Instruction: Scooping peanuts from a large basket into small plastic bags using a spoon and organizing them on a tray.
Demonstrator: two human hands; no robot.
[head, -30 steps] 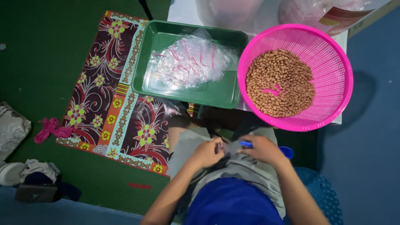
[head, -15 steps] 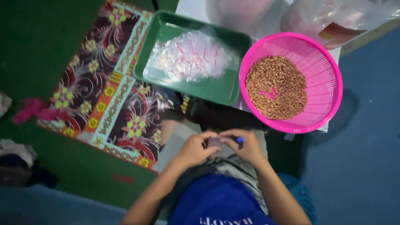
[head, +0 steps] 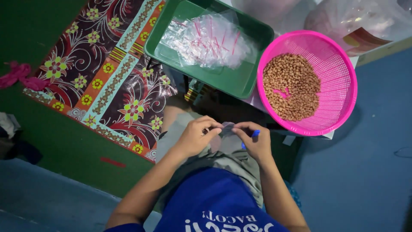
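Over the person's lap, the left hand point(head: 196, 136) and the right hand point(head: 256, 141) meet, fingertips of both pinched together on a small clear plastic bag point(head: 227, 128) held between them. A blue object point(head: 255, 134) shows inside the right hand's curled fingers; what it is I cannot tell. Farther off, a green tray point(head: 249, 79) holds a heap of clear bags with red strips point(head: 208, 41). To its right sits a pink basket point(head: 343, 73) of brown peanuts point(head: 292, 86). A flowered mat point(head: 98, 73) lies at left.
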